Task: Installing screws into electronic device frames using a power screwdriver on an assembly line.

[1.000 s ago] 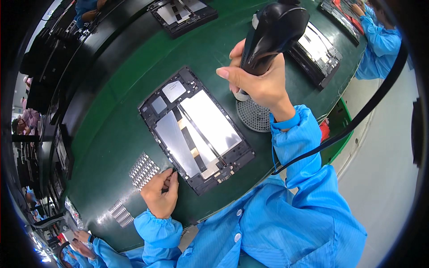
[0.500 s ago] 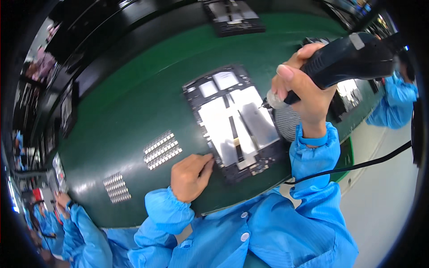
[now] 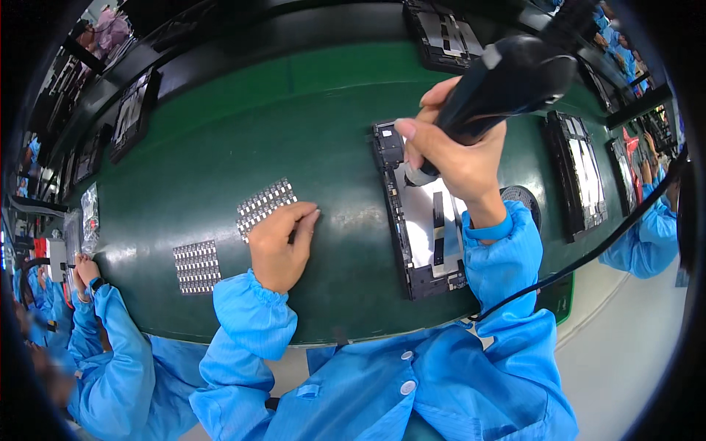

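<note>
In my right hand [image 3: 467, 158] is a black electric screwdriver [image 3: 500, 88], its pale nose pointing down over an opened tablet-like device [image 3: 426, 287]. The device has a dark frame and silver panels; my hand and the tool hide its upper right part. My left hand [image 3: 279, 246] is left of the device, thumb and forefinger tips pinched together; whatever lies between them is too small to make out. Its knuckles partly cover a sheet of small black-and-white pieces [image 3: 266, 200]. Another such sheet [image 3: 196, 267] lies further left on the green mat [image 3: 338, 294].
Similar opened devices stand at the far edge [image 3: 445, 37], on the right [image 3: 577, 173] and at the far left [image 3: 132, 114]. A round dark mesh-like object [image 3: 522, 206] sits behind my right wrist. The black cable [image 3: 581, 261] crosses on the right. A co-worker's hands [image 3: 86, 273] are at left.
My left hand has left the device's edge and moved to the nearer sheet of pieces. The screwdriver has shifted to the device's upper part. The whole view has turned somewhat.
</note>
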`<state>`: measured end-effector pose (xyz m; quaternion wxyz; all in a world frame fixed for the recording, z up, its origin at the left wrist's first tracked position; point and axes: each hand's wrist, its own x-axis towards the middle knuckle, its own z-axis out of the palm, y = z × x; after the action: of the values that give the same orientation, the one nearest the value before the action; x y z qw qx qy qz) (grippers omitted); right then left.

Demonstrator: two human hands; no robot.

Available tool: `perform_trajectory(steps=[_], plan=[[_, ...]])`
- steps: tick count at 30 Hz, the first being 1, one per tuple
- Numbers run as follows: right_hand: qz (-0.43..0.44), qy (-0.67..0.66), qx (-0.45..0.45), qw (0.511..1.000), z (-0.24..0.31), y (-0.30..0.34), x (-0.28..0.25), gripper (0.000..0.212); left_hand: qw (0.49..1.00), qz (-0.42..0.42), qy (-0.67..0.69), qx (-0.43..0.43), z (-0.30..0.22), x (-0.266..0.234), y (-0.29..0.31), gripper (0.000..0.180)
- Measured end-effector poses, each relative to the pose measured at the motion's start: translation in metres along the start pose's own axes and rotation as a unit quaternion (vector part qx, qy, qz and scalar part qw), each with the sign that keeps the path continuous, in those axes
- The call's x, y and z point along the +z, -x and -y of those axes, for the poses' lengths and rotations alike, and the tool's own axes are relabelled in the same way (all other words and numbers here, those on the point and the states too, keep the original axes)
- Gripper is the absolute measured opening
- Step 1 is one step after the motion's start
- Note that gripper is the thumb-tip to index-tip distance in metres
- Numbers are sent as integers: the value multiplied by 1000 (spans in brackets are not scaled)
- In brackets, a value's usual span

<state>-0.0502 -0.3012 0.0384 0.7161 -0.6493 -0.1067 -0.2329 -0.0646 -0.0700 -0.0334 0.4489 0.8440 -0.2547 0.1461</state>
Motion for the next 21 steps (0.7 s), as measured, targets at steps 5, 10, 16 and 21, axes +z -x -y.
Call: perform_trajectory(steps=[5, 10, 16, 21], plan=[[26, 24, -4, 999, 1, -8, 8, 30, 979, 71, 154, -110, -15, 22, 11, 10], [10, 0, -5, 1000, -10, -10, 12, 24, 966, 102, 217, -98, -20, 32, 13, 15], [12, -6, -10, 1000, -12, -11, 12, 24, 969, 85, 218, -80, -17, 34, 12, 20], [39, 38, -8, 998, -10, -9, 13, 27, 978, 108, 174, -49, -14, 30, 15, 25]])
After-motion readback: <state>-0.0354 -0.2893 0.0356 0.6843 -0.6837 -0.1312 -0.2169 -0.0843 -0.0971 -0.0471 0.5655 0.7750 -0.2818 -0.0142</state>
